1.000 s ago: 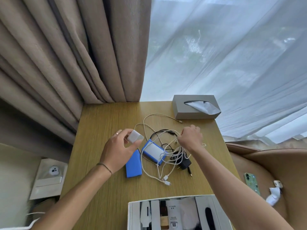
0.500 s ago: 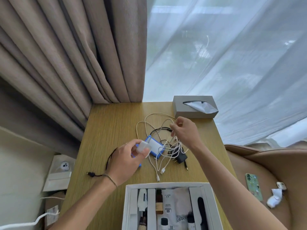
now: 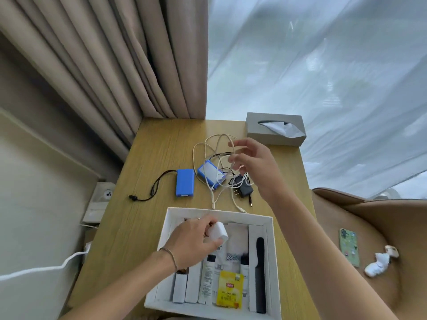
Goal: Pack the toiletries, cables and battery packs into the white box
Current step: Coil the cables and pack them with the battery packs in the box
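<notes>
The white box (image 3: 270,262) sits at the near edge of the wooden surface (image 3: 147,227), already holding toiletries: small bottles, white cartons, a black comb (image 3: 260,271) and a yellow tea sachet (image 3: 230,289). The left hand (image 3: 194,241) hovers over it, pinching a small white charger block (image 3: 218,234). The right hand (image 3: 254,165) is raised above the cable tangle (image 3: 213,162), fingers loosely curled around a white strand. Two blue battery packs (image 3: 184,183) and a black adapter (image 3: 243,189) remain outside the box, so the job looks roughly half done. The knotted cables seem the main hindrance; a grey tissue box (image 3: 275,137) stands just beyond them.
</notes>
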{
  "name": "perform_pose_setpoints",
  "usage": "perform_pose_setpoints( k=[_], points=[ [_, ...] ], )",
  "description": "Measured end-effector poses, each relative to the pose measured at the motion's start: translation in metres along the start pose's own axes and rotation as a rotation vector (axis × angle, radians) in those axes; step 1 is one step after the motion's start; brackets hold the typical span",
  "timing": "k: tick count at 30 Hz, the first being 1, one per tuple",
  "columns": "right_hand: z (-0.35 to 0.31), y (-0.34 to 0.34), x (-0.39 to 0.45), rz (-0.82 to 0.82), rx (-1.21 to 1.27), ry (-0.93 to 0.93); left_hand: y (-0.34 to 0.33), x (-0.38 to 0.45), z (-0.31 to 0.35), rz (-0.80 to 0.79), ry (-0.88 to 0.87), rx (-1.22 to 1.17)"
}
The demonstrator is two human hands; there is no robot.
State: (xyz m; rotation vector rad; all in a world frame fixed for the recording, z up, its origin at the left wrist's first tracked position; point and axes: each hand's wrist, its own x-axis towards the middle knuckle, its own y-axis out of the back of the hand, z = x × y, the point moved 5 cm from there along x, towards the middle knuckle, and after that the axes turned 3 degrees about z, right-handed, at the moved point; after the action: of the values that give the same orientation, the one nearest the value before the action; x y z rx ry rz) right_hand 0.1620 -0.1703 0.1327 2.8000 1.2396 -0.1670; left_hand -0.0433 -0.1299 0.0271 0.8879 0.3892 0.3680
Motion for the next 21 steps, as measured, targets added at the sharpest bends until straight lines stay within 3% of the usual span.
perform_pose_setpoints(
  k=[9, 13, 17, 19, 21],
  points=[
    [0.007, 0.008, -0.039, -0.036, 0.017, 0.085, -0.051, 0.017, 0.005, 0.052, 0.025, 0.530],
    [-0.002, 0.014, -0.048, 0.006, 0.020, 0.124, -0.066, 0.028, 0.005, -0.007, 0.038, 0.622],
    [-0.021, 0.019, -0.051, 0.050, 0.019, 0.203, -0.061, 0.022, 0.011, -0.082, 0.060, 0.525],
    [-0.033, 0.021, -0.050, 0.072, -0.003, 0.256, -0.035, 0.007, 0.031, 0.071, -0.075, 0.347],
    [-0.046, 0.019, -0.047, 0.079, -0.039, 0.287, 0.006, -0.014, 0.060, 0.327, -0.276, 0.136]
  ],
)
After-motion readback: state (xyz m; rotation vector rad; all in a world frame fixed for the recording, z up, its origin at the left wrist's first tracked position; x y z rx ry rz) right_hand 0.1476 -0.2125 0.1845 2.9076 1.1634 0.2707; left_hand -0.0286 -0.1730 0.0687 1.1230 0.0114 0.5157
